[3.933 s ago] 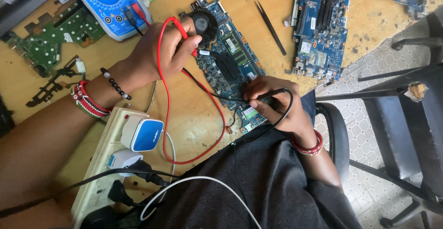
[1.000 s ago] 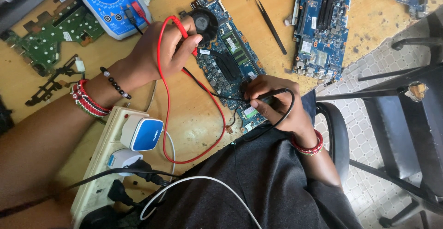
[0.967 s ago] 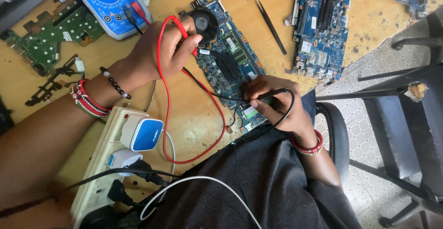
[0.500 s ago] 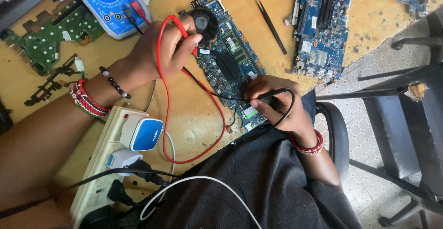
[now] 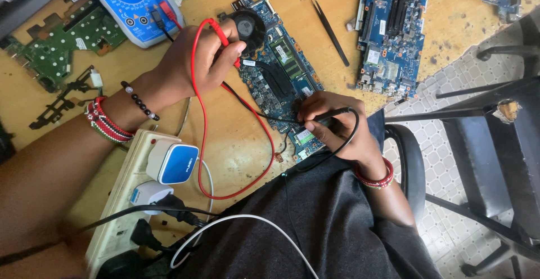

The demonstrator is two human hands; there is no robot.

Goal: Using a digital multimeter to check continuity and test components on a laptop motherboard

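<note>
My left hand [image 5: 197, 59] grips a red test probe [image 5: 225, 38] and presses its tip onto a blue laptop circuit board [image 5: 278, 79] beside its round black fan [image 5: 247, 26]. My right hand [image 5: 337, 127] pinches a black test probe [image 5: 329, 115] near the board's lower end. Red and black leads loop across the wooden table [image 5: 236, 149] up to a blue multimeter [image 5: 132, 3] at the top left. Beaded bracelets sit on both wrists.
A second blue circuit board [image 5: 391, 37] lies to the right, black tweezers [image 5: 331, 31] between the boards. A green board [image 5: 53, 51] lies at far left. A white power strip [image 5: 126, 200] with chargers and plugs sits near me. Black chair frames [image 5: 495, 144] stand right.
Nothing has visibly moved; both hands keep their probes on the same spots of the board.
</note>
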